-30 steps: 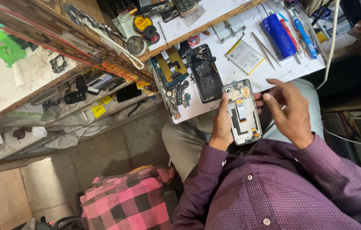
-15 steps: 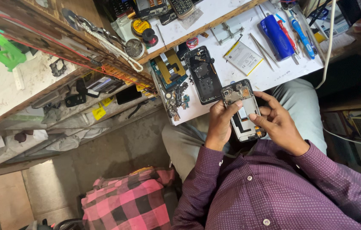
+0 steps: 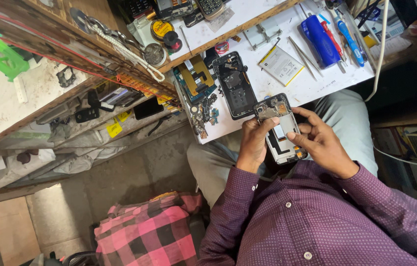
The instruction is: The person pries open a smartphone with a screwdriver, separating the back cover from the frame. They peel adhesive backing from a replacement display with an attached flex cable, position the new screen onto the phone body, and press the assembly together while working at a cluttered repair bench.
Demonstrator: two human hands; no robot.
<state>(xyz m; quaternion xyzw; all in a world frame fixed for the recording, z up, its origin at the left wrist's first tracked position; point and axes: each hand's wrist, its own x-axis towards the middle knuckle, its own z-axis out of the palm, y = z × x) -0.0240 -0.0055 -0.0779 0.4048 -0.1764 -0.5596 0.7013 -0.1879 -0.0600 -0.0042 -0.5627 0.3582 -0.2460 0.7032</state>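
I hold an opened phone body [image 3: 281,129], its circuit boards bared, above my lap at the near edge of a white work board [image 3: 316,83]. My left hand [image 3: 254,143] grips its left side, thumb over the upper board. My right hand [image 3: 319,140] grips the right side, its fingers pressing on the middle and lower part. Just beyond lies a second black phone frame [image 3: 234,84] flat on the board.
On the board lie a flat white battery [image 3: 280,64], metal tweezers [image 3: 303,56], a blue cylinder [image 3: 320,40], blue-handled screwdrivers [image 3: 346,37] and small loose parts [image 3: 203,111]. A wooden bench [image 3: 70,44] with clutter stands to the left. A pink checked cloth [image 3: 144,236] lies below.
My right hand came down from an open pose above the phone and now grips its right side. The phone has tilted and shifted slightly; my left hand keeps its hold.
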